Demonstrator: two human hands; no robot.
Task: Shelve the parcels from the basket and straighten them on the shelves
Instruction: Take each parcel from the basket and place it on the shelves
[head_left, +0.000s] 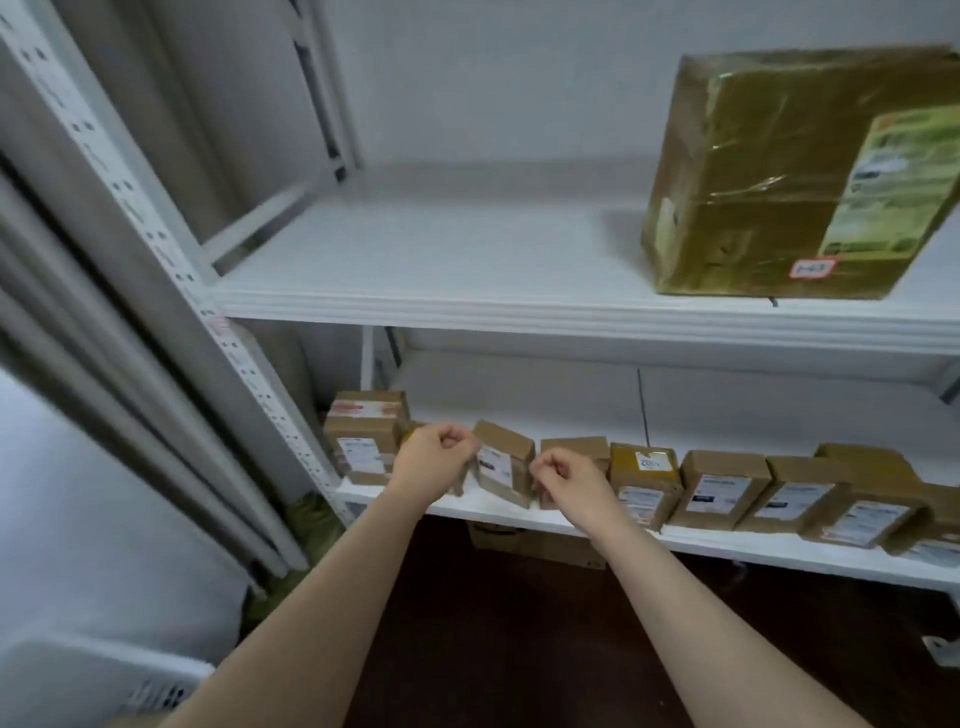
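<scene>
White metal shelving fills the view, two shelves against a pale wall, with a dark floor below. On the upper shelf (415, 260) a big box (800, 176) sits at the right. Along the lower shelf (467, 506) runs a row (727, 488) of small brown parcels, labels facing out, from a two-high stack (363, 436) at the left end to the right edge of view.

One parcel (504, 462) in that row is tilted, out of line with its neighbours, and stands close to the shelf's near edge. That is the likely trouble. An uneven push from either side could slide it off the near edge to the floor. A turn made too wide could knock the neighbour (576, 447) on its right. The stack is just beside the left hand (436, 457), so a careless wrist could shift its top box.

The tilted parcel lies between the two hands. The left hand is at its left side. The right hand (563, 475) is at its lower right corner. Both hands have their fingers curled in, backs toward the viewer. They seem to meet the parcel's edges, but the view is blurred. Whether either hand pinches it or only rests beside it cannot be told.

At the near left corner a white perforated shape (156, 691) shows, perhaps the basket, too blurred to be sure.
</scene>
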